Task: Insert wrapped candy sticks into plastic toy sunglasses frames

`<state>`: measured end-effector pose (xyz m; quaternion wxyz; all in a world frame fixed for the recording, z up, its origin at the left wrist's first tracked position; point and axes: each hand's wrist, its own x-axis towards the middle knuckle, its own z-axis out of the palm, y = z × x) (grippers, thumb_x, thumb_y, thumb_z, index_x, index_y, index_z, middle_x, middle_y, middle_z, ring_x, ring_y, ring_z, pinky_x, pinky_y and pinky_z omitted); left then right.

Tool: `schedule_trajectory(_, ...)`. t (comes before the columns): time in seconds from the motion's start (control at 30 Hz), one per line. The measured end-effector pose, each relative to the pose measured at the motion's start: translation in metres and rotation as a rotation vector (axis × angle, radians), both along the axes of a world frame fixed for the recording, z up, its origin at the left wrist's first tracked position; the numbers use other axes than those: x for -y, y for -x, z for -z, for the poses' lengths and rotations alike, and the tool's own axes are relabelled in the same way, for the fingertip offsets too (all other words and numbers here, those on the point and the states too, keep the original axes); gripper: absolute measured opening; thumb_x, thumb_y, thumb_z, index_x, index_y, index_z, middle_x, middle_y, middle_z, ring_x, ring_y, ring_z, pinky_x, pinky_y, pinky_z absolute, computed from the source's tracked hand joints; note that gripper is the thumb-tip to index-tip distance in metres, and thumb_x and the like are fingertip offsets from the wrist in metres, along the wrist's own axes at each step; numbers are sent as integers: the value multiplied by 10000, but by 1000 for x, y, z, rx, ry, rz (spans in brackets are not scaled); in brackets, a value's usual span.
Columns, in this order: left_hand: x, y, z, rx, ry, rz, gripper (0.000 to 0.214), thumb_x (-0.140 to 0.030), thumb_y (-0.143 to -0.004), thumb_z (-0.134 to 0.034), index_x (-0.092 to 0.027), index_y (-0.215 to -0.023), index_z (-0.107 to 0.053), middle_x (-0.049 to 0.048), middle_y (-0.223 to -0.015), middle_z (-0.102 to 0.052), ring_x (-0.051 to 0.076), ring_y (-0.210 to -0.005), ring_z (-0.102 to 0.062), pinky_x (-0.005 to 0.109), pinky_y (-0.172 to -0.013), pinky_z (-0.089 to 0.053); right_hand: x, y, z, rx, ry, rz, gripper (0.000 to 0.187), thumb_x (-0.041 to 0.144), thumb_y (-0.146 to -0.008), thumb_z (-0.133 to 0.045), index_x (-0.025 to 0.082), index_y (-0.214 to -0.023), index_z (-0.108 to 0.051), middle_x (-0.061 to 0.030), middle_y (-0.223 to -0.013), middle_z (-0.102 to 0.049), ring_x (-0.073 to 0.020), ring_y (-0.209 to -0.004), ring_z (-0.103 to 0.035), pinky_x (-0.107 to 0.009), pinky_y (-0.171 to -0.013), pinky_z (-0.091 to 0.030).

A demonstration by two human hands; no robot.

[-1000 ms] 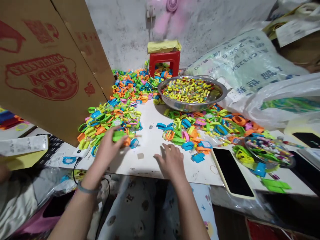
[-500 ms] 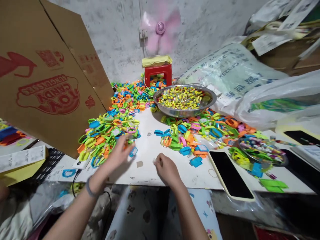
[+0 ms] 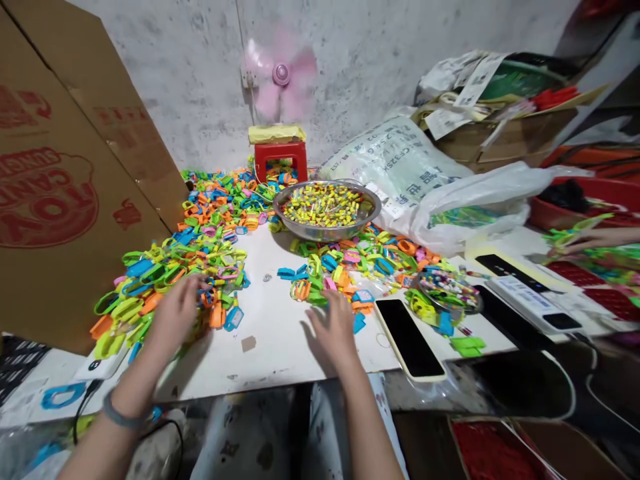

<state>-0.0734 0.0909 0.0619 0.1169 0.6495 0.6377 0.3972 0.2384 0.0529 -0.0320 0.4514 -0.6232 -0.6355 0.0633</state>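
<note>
My left hand (image 3: 176, 312) rests on the near edge of a heap of small coloured plastic frames (image 3: 165, 277), green, orange, blue and yellow. Its fingers are stretched over the pieces and I see nothing gripped in them. My right hand (image 3: 334, 328) hovers over the white tabletop (image 3: 275, 333) with fingers spread and empty. Its fingertips are close to a second heap of the same pieces (image 3: 350, 267), beside a blue piece (image 3: 359, 323).
A steel bowl of yellow wrapped sweets (image 3: 325, 212) stands behind the heaps. A phone (image 3: 409, 337) and a small dish of mixed pieces (image 3: 449, 291) lie to the right. A cardboard box (image 3: 60, 200) leans at left. Another person's hand (image 3: 595, 238) works at far right.
The view has swung right and up. My left hand let go of a green piece and went back onto the left heap. My right hand opened and moved toward the right heap.
</note>
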Motion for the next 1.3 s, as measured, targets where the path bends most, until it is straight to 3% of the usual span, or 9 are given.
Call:
schedule_trajectory(0.1, -42, 38, -36, -252, -115, -207, 483, -395, -943, -389, -138, -1336, -502, 129, -1207, -663, 311, -1118, -618, 510, -995, -476, -7, -44, 13, 106, 65, 280, 476, 432, -865, -600, 143, -1240, -556, -223, -1375, -480, -388, -1291, -411, -599, -1041, -328)
schedule_trajectory(0.2, -60, 30, -34, -361, -222, -211, 625, -407, -913, -462, -91, -1447, -383, 201, -1448, -486, 379, -1353, -437, 577, -1130, -331, -13, -76, 24, 173, 228, 440, 603, 496, -866, -572, 113, -1329, -521, -258, -1472, -389, -436, -1360, -332, -673, -1075, -226)
schedule_trajectory(0.27, -57, -4, -8, -261, -243, -18, 618, -423, -917, -467, -114, -1448, -402, 200, -1489, -437, 336, -1405, -387, 511, -1179, -293, -18, -89, 29, 176, 315, 446, 595, 500, -887, -525, 121, -1346, -514, -241, -1459, -427, -431, -1378, -319, -702, -1086, -165)
schedule_trajectory(0.4, -47, -95, 71, 22, 84, 332, 642, -495, -878, -551, -215, -1445, -438, 168, -1609, -235, 334, -1490, -236, 515, -1187, -266, -26, -90, 31, 175, 253, 313, 462, 436, -904, -493, 140, -1248, -579, -192, -1278, -609, -386, -1328, -413, -701, -1106, -119)
schedule_trajectory(0.57, -75, -158, 123, 308, 240, 171, 762, -542, -814, -635, -180, -1453, -432, 216, -1610, -198, 391, -1507, -131, 548, -1200, -179, -25, -54, 32, 100, 70, 65, 400, 306, -850, -569, 161, -1223, -565, -154, -1202, -653, -284, -1142, -591, -536, -1056, -388)
schedule_trajectory(0.73, -94, -173, 133, 380, 196, 139, 663, -535, -824, -612, -194, -1379, -492, 185, -1546, -356, 358, -1484, -241, 527, -1196, -233, -25, -21, 33, 27, -19, -111, 383, 266, -854, -594, 176, -1225, -559, -146, -1267, -624, -259, -1208, -560, -465, -1048, -435)
schedule_trajectory(0.9, -85, -163, 139, 402, 127, 186, 553, -376, -851, -594, -181, -1361, -508, 151, -1398, -549, 279, -1352, -481, 431, -1140, -385, -53, -19, 25, -37, -43, -32, 411, 338, -879, -591, 178, -1255, -550, -146, -1248, -634, -265, -1179, -574, -458, -1027, -441)
schedule_trajectory(1.13, -85, -153, 141, 346, 100, 211, 383, -236, -878, -500, -205, -1242, -616, 114, -1250, -649, 266, -1222, -580, 468, -1087, -436, -102, -39, -23, 237, 13, 103, 478, 340, -915, -529, 120, -1337, -479, -200, -1373, -512, -308, -1297, -441, -485, -1059, -360)
schedule_trajectory(1.3, -83, -160, 135, 310, 73, 236, 399, -285, -868, -552, -199, -1250, -627, 128, -1313, -601, 283, -1291, -511, 480, -1149, -354, -74, -21, -31, 464, 237, -115, 172, 367, -905, -585, 212, -962, -634, -54, -909, -685, -216, -847, -630, -296, -740, -448)
